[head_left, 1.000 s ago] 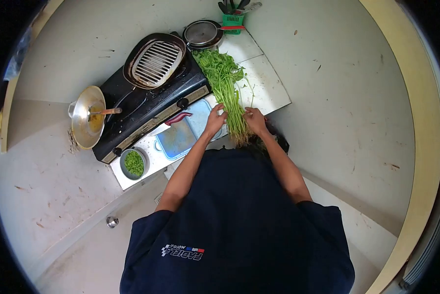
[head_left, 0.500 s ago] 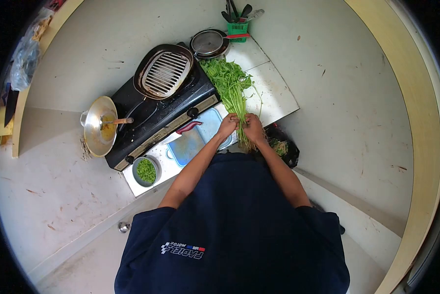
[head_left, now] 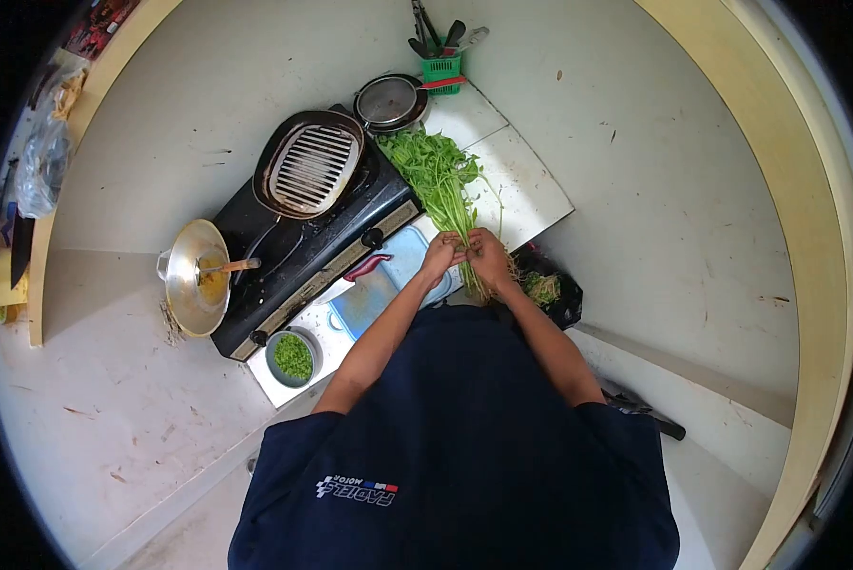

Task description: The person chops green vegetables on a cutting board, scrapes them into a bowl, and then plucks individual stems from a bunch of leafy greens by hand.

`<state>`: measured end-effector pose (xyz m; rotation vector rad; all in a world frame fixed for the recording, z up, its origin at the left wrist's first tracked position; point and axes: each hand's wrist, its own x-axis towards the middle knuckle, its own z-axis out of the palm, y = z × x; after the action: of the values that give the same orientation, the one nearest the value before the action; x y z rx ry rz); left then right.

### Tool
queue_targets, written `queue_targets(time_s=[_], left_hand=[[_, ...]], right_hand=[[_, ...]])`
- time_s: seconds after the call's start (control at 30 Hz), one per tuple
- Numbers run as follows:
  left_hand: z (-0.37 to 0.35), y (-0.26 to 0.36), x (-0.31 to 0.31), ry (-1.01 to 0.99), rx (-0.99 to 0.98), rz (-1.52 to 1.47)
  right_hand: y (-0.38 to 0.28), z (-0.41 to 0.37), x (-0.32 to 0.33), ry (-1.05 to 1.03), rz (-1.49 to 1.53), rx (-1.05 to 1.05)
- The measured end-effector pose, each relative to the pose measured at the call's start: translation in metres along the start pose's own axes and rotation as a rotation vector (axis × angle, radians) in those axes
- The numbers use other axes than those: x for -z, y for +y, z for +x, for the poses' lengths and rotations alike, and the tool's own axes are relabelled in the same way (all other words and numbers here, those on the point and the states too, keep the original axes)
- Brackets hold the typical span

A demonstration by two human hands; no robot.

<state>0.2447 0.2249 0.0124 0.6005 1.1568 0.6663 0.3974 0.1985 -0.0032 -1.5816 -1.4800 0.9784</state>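
Note:
A bunch of leafy greens [head_left: 431, 171] with long pale stems lies along the right side of the stove, its leaves pointing away from me. Near the counter's front edge, my left hand [head_left: 442, 254] is closed around stems on the left of the bunch. My right hand [head_left: 489, 258] is closed on the stems just beside it, the two hands almost touching. Stem ends and roots stick out below my hands towards my shirt. To the left, a knife with a dark red handle [head_left: 367, 267] lies across a blue cutting board [head_left: 358, 309].
A black stove [head_left: 284, 249] carries a grill pan [head_left: 309, 171] and a wok [head_left: 189, 296]. Chopped greens [head_left: 293, 356] fill a grey bowl. Behind are a strainer [head_left: 386, 101] and a green utensil basket [head_left: 442, 68]. A black plastic bag [head_left: 569, 302] holds root scraps at right.
The camera view has shifted slightly, so the counter sits lower in the picture. Both hands remain closed on the stems, with only small finger movement.

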Motion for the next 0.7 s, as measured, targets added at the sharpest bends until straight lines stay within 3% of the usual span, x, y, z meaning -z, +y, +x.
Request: queue_targets(time_s=[0.57,0.7], left_hand=[[-0.01,0.019,0.001,-0.013,0.007,-0.093],[-0.012,0.031,-0.001,-0.062,-0.034,-0.081]], right_hand=[[-0.045,0.002,0.028,-0.12,0.235,-0.133],[-0.027,0.005,0.029,-0.161,0.359,-0.121]])
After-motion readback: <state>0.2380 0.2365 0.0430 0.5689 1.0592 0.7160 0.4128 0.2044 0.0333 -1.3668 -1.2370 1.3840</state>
